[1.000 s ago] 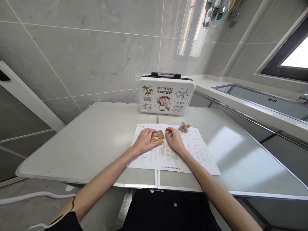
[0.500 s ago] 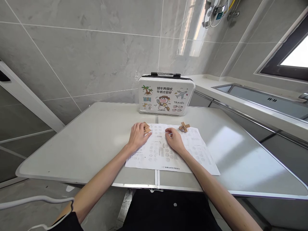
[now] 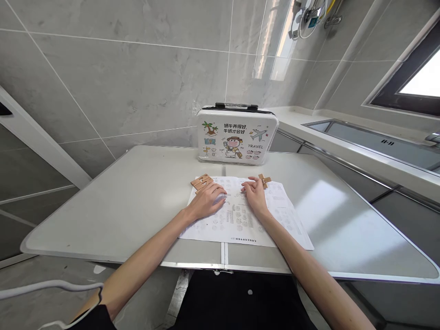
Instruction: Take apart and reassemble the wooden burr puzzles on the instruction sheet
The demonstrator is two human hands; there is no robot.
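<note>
A printed instruction sheet [image 3: 206, 231] with small diagrams lies flat on the table. My left hand [image 3: 207, 200] rests over its left half, fingers stretched out and holding nothing. Just beyond that hand, several flat notched wooden pieces [image 3: 200, 181] lie at the sheet's upper left edge. My right hand [image 3: 255, 195] is above the right half, fingers apart and slightly bent, with nothing visible in them. Close beside its fingers, partly hidden by them, sits a cross-shaped assembly of wooden pieces [image 3: 266, 181].
A white case [image 3: 237, 137] with cartoon prints and a black handle stands upright at the table's back. The folding table [image 3: 103, 215] has a seam down its middle. A counter with a sink [image 3: 378, 142] runs along the right, and a tiled wall [image 3: 137, 82] rises behind.
My left hand has moved right and nearer to me, off the flat wooden pieces, which now show. My right hand has shifted right, up to the wooden cross.
</note>
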